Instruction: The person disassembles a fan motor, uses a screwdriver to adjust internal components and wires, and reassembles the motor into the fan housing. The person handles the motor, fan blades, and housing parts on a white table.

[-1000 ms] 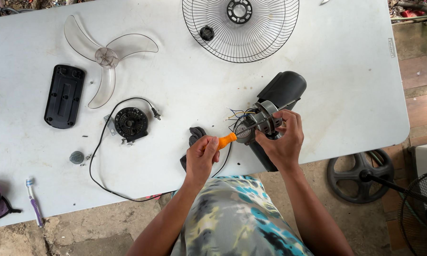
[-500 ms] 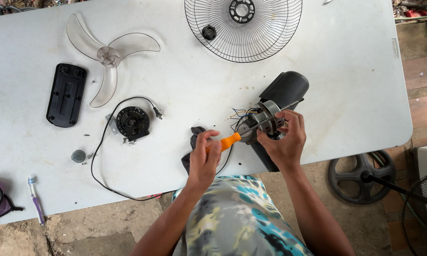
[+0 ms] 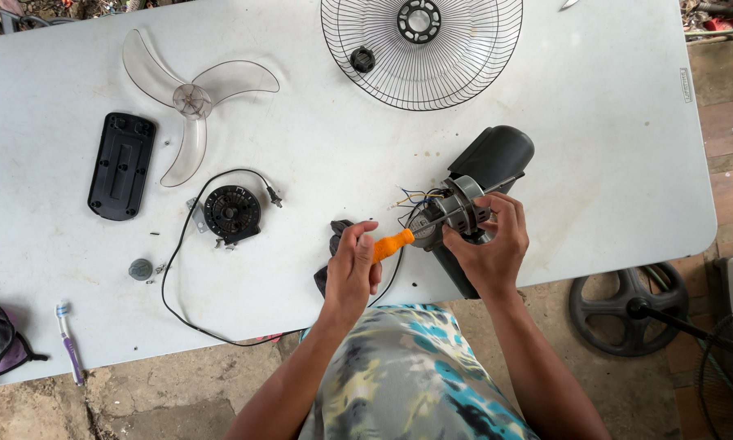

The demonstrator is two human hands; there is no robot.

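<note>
Little has changed: your left hand [image 3: 352, 269] still grips the orange-handled screwdriver [image 3: 393, 244], its tip at the fan motor [image 3: 458, 213] right of centre, which your right hand [image 3: 490, 248] keeps clasped above the tabletop [image 3: 318, 122] edge.

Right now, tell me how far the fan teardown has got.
Done: the wire guard, the clear blade, a black cover plate and a round black part with its cord lie apart on the white table. In hand: the left hand holds an orange-handled screwdriver at the motor, which the right hand steadies. Left: the motor sits in its black housing, wires attached.
</note>
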